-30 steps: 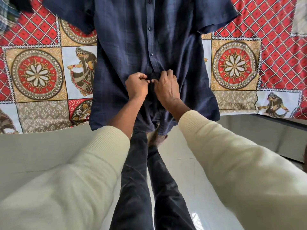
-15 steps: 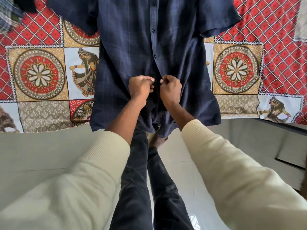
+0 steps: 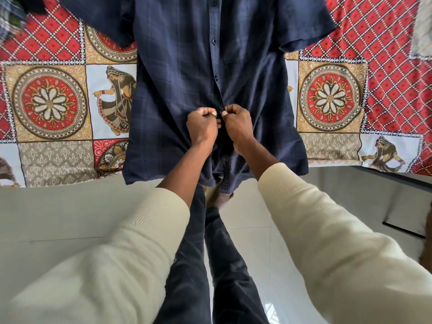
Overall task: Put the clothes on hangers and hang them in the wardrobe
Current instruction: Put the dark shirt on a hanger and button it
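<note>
My shirt [image 3: 187, 73], a dark navy one with a faint check and short sleeves, lies spread face up on the bed, collar end toward twelve o'clock and its hem hanging over the bed's edge at six o'clock, just above my feet. It covers the middle of the bedspread [image 3: 53, 106], a busy printed cloth of red lattice, round flower medallions and dancing figures, which shows at nine o'clock and three o'clock of the shirt.

Both of my hands are at the front strip of the shirt, low down, side by side and nearly touching. My left hand [image 3: 202, 127] has its fingers curled in, pinching the shirt's edge on its side of the opening. My right hand [image 3: 238, 126] is curled the same way, thumb and fingertips pinching the opposite edge right where the two sides meet. Three dark buttons [image 3: 213, 40] run in a line from my hands toward twelve o'clock, and the front looks closed along that stretch (below my hands the two edges hang apart, loosely gathered).

My cream ribbed sleeves [image 3: 131, 242] reach in from seven and five o'clock, pushed back from the wrists. Between them are my dark trousers [image 3: 187, 265] and a bare foot [image 3: 218, 195] on the pale tiled floor [image 3: 58, 213]. At the far eleven o'clock corner a bit of other cloth [image 3: 9, 17] lies on the bedspread, too blurred to tell what it is.
</note>
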{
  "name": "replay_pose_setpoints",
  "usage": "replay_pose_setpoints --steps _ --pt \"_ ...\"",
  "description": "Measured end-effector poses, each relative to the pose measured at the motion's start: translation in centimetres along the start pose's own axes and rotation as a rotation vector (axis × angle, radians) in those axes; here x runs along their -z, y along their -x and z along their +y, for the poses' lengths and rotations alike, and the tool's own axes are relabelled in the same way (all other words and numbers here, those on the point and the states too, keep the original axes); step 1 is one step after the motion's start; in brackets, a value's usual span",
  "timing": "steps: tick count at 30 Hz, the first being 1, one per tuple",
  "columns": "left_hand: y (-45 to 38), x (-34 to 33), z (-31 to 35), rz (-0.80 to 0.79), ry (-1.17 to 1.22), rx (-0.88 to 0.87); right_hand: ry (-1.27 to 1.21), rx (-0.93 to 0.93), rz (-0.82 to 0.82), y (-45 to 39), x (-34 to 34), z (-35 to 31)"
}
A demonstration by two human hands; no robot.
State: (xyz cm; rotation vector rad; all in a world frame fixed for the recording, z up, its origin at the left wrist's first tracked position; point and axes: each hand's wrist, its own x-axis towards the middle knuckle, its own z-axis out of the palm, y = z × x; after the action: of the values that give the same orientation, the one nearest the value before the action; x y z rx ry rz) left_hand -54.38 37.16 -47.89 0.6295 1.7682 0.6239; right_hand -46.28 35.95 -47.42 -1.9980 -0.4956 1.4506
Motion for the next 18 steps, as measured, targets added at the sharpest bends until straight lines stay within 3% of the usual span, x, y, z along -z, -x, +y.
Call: replay_pose_setpoints --steps 12,18 --pt "0.11 -0.36 -0.64 0.03 -0.118 -0.086 -0.042 0.009 0.024 0.88 -0.08 -0.39" --pt "0.04 0.22 -0.06 -0.008 0.005 -0.032 -0.155 -0.034 0.012 0.85 0.43 -0.68"
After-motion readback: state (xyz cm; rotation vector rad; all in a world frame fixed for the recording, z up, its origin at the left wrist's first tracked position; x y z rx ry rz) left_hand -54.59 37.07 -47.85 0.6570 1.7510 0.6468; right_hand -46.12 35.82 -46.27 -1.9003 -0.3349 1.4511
